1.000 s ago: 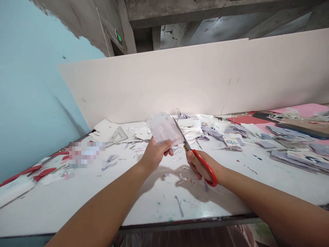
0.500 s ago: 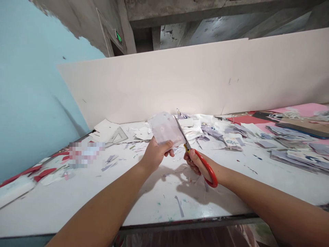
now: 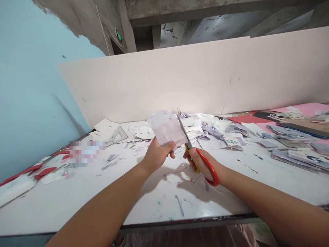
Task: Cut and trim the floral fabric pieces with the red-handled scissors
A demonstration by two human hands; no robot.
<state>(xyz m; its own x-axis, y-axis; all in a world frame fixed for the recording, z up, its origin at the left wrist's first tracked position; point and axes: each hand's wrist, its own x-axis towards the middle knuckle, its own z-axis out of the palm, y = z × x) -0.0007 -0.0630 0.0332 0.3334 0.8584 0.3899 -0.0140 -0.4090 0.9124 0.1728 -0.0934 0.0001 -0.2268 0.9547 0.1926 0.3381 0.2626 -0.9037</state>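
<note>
My left hand (image 3: 158, 153) pinches a pale, whitish-lilac sheet (image 3: 167, 128) by its lower edge, thumb on top; I cannot tell whether it is paper or cloth. The sheet is held up above the white table (image 3: 102, 199). My right hand (image 3: 196, 159) is closed around scissors (image 3: 211, 169) with red and yellow handles. Their blades point up and away, along the right edge of the sheet. Whether the sheet lies between the blades is hard to make out.
Paper and fabric scraps (image 3: 195, 127) lie heaped behind my hands. A clear set square (image 3: 118, 135) lies left, near a blurred patch. To the right are stacked lilac pieces (image 3: 298, 157), a dark phone-like slab (image 3: 305, 130) and red sheets (image 3: 249, 119). A white panel (image 3: 180, 82) closes the back.
The scissors have shifted slightly right, and more of the yellow handle shows below my right hand. The sheet has tilted a little in my left hand.
</note>
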